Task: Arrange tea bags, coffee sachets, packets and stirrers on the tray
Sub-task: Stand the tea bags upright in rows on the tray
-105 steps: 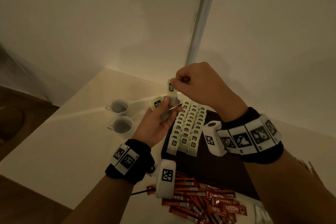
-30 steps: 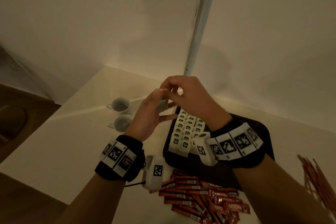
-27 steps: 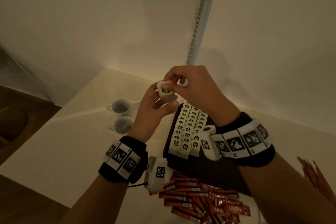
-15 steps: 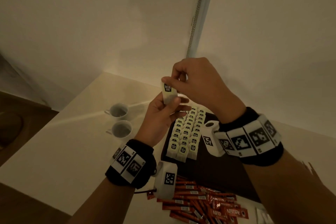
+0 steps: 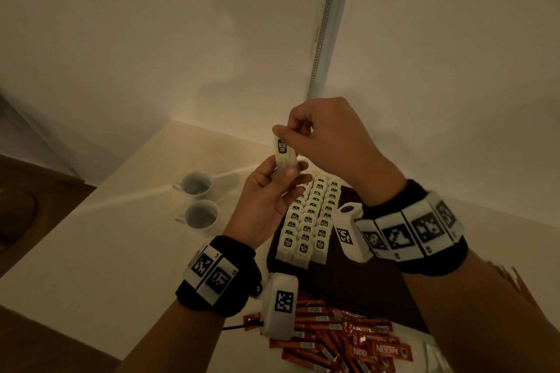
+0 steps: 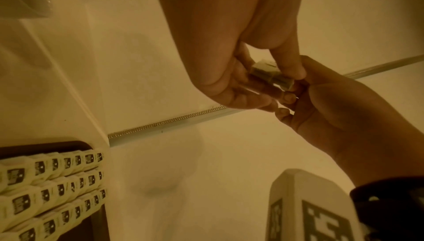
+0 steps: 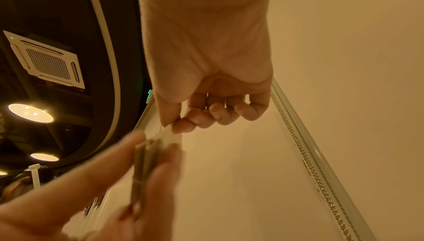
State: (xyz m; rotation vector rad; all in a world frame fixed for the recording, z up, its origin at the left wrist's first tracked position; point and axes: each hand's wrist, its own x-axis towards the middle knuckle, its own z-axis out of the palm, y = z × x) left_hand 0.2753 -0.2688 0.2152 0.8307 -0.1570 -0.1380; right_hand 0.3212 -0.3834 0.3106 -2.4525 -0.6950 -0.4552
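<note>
1. Hands meet in the air above the far left corner of the tray (image 5: 357,288), well clear of the bench (image 5: 100,239).
2. Left hand (image 5: 266,194) is raised palm-up, its thumb and fingers curled round the lower part of a tea bag (image 5: 283,154) held upright.
3. Right hand (image 5: 327,136) comes from above, thumb and forefinger pinching the top edge of the same tea bag, the other fingers curled in.
4. In the left wrist view the tea bag (image 6: 270,74) sits between the fingertips of both hands; in the right wrist view it is blurred.
5. Rows of tea bags (image 5: 309,221) lie three across on the left part of the dark tray, running from its near left edge to its far edge.
6. Bare dark tray surface shows to the right of these rows, partly hidden by the right wrist.
7. Red Nescafe coffee sachets (image 5: 348,339) lie in a loose heap on the bench just beside the tray's near edge.
8. Two white cups (image 5: 198,200) stand on the bench left of the tray, near each other, apart from its edge.
9. Pale walls meet in a corner behind the bench.
</note>
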